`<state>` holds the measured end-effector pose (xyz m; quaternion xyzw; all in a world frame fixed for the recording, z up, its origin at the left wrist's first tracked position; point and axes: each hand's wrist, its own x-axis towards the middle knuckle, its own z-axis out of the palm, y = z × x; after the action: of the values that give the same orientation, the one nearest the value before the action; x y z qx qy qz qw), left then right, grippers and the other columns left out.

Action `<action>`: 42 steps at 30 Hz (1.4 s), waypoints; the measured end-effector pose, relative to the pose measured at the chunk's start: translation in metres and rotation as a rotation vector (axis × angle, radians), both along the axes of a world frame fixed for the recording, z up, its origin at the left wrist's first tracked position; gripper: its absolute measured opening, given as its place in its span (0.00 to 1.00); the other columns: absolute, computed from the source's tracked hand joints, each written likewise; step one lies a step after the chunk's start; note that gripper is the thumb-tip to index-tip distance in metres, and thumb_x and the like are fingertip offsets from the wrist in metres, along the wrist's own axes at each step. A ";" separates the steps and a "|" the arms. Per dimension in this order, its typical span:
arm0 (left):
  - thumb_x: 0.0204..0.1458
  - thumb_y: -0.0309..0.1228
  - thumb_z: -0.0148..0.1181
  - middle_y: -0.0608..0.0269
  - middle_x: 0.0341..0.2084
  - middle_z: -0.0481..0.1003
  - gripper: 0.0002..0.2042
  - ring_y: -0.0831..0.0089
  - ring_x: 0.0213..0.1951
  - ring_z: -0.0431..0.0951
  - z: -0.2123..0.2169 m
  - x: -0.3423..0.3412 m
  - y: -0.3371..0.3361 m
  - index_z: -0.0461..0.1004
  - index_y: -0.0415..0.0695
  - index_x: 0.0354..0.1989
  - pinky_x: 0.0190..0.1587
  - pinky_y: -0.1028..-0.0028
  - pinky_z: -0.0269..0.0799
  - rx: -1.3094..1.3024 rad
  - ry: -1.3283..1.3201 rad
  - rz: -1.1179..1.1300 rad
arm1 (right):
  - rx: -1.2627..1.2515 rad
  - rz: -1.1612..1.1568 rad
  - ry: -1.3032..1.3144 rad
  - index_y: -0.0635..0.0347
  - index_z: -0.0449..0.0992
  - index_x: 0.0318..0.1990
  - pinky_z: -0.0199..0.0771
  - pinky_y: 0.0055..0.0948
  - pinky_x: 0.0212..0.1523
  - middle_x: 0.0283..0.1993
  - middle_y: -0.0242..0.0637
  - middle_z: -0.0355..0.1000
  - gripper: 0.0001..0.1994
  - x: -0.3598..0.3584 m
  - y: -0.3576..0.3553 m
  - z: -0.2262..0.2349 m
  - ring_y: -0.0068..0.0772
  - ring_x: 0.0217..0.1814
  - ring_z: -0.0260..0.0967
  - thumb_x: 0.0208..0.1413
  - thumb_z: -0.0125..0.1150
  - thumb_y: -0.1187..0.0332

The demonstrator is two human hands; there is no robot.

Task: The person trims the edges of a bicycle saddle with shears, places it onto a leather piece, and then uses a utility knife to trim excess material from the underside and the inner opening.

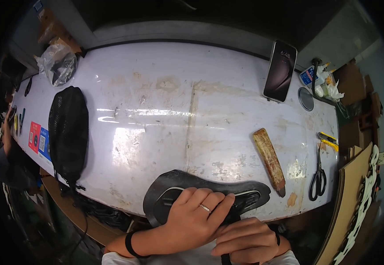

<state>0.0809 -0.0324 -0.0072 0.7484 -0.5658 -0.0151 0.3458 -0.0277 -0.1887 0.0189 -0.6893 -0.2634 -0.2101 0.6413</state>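
At the table's near edge lies a flat black sole-shaped piece (170, 179), wide at its left end, with a pale curved line and glossy black parts on top. My left hand (196, 216), with a ring and a black wristband, rests over its middle, fingers bent and closed on it. Close beside it, my right hand (247, 240) is curled with its fingers together at the near side of the piece. A black strip (226, 258) shows below the right fingers; what they grip is mostly hidden.
Right of the piece lies a tape-wrapped knife (267, 154). Farther right are black scissors (318, 181) and a yellow cutter (329, 140). A phone (280, 73) stands at the back, near a grey disc (306, 98). A black bag (70, 132) lies left; another person's arm (7, 132) shows beyond.
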 end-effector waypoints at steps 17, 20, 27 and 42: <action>0.47 0.33 0.59 0.61 0.40 0.75 0.22 0.65 0.42 0.74 0.001 0.001 0.003 0.80 0.38 0.51 0.42 0.67 0.68 -0.015 0.043 0.017 | -0.177 0.037 0.067 0.67 0.73 0.26 0.82 0.42 0.33 0.38 0.52 0.80 0.36 0.011 0.005 0.005 0.51 0.34 0.79 0.58 0.63 0.34; 0.48 0.32 0.60 0.61 0.39 0.75 0.20 0.67 0.42 0.73 0.003 0.002 0.003 0.80 0.37 0.50 0.43 0.69 0.68 -0.008 0.040 0.016 | -0.140 0.035 0.067 0.66 0.73 0.25 0.82 0.42 0.32 0.36 0.52 0.79 0.36 0.010 0.004 0.002 0.52 0.33 0.79 0.57 0.64 0.34; 0.46 0.32 0.59 0.61 0.42 0.76 0.22 0.65 0.41 0.75 -0.004 -0.001 0.003 0.82 0.40 0.52 0.42 0.66 0.68 -0.024 -0.003 0.027 | -0.176 0.044 0.048 0.66 0.70 0.22 0.80 0.40 0.29 0.31 0.50 0.75 0.33 0.013 0.006 0.004 0.49 0.27 0.76 0.60 0.66 0.39; 0.42 0.43 0.76 0.61 0.44 0.71 0.27 0.59 0.47 0.72 0.019 0.005 0.006 0.80 0.45 0.51 0.41 0.63 0.68 0.050 0.188 -0.042 | 0.852 -0.652 -0.005 0.55 0.61 0.24 0.69 0.33 0.12 0.17 0.45 0.73 0.31 -0.018 -0.001 -0.005 0.31 0.09 0.63 0.74 0.39 0.41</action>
<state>0.0856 -0.0263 0.0121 0.7401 -0.5458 -0.1068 0.3781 -0.0456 -0.1893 0.0134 -0.4135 0.0716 -0.4883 0.7651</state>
